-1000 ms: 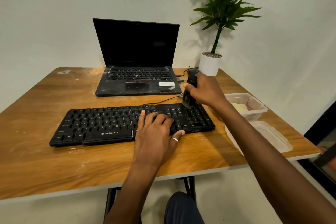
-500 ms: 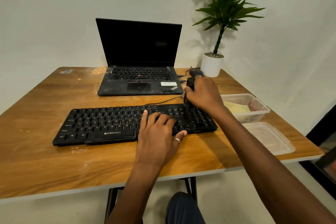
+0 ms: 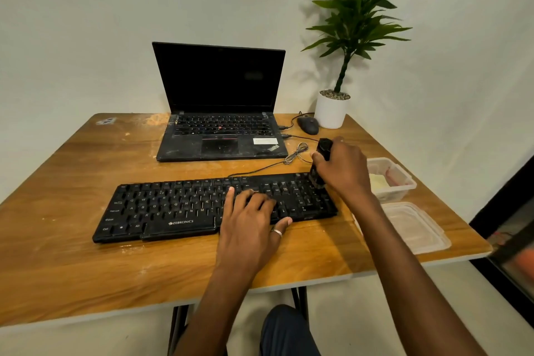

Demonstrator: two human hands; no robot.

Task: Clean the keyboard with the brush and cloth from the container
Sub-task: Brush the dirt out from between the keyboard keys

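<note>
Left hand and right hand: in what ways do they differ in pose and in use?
The left hand rests with relaxed fingers on the middle keys of the keyboard; the right hand curls round the brush, bristles on the far right keys. The left hand wears a ring; the right hand shows none. Both are over the keyboard.

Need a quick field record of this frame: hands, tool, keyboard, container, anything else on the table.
left hand: rests on right-centre keys of the keyboard, fingers relaxed
right hand: grips the brush
brush: black, roughly upright, bristles on the keyboard's far right corner
keyboard: black, lies on the table, cable leads toward the laptop
container: open, right of the keyboard, yellow cloth inside
lid: on the table, nearer the front edge than the container
other: laptop open, screen dark; mouse; potted plant
</note>
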